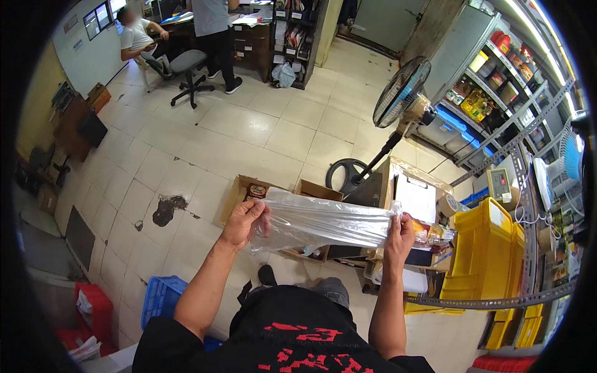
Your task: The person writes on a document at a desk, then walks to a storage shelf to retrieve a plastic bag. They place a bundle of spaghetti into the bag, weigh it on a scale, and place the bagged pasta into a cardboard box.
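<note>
A clear plastic bag (pixel 323 217) is stretched out sideways in front of me, creased along its length. My left hand (pixel 247 222) pinches its left end, with part of the film hanging below the fingers. At the opposite end my right hand (pixel 398 232) grips the bunched plastic. Through and behind the bag, an open cardboard box (pixel 235 194) shows on the floor, with dark packets inside. Beside my right hand lie red and yellow packets (pixel 429 234) on a low surface.
A pedestal fan (pixel 403 93) stands ahead to the right, near a clipboard (pixel 415 198). Yellow crates (pixel 482 248) and metal shelving fill the right side. A blue crate (pixel 163 298) is at my lower left. Two people and an office chair (pixel 188 62) are at the far desks.
</note>
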`<state>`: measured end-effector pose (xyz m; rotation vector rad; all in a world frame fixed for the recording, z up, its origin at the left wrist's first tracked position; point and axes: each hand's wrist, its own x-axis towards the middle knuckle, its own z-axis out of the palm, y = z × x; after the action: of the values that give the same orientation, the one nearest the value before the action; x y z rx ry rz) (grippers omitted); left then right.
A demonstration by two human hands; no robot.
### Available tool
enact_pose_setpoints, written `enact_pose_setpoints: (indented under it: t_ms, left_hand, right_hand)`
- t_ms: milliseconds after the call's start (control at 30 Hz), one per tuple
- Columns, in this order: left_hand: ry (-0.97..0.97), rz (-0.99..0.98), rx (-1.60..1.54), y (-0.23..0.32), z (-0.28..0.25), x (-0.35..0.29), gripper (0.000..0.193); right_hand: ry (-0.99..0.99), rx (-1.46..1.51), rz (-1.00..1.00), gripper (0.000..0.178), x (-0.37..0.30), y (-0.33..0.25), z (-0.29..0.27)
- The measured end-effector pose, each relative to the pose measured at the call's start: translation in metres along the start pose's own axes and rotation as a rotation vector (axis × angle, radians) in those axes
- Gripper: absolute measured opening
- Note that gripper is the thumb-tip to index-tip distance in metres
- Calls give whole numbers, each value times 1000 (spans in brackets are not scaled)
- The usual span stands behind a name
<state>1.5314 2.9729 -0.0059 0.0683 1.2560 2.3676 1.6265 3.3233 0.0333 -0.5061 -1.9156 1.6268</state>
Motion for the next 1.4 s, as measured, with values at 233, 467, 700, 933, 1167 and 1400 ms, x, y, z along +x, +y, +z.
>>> enact_pose_setpoints:
  t_ms: [233,467,700,933,1167,1400]
  left_hand:
    - [28,97,56,-11,2,7,16]
    - [277,117,122,-35,21,24,11]
    - [206,238,13,-41,27,23,13]
    - [243,200,15,-44,46,20,16]
    - [257,171,-43,-41,35,15,21]
    - [298,69,15,-48,-11,8,20]
  right_hand:
    - [-29,102,49,18,9,20,-4]
    - [-214,159,252,40,38,17,-30]
    - [-411,293,339,70,58,7,-55]
    - [-393,663,254,74,69,40,-67]
    - [-504,491,428,74,50,65,-42]
    - [-429,378,266,68,41,28,-38]
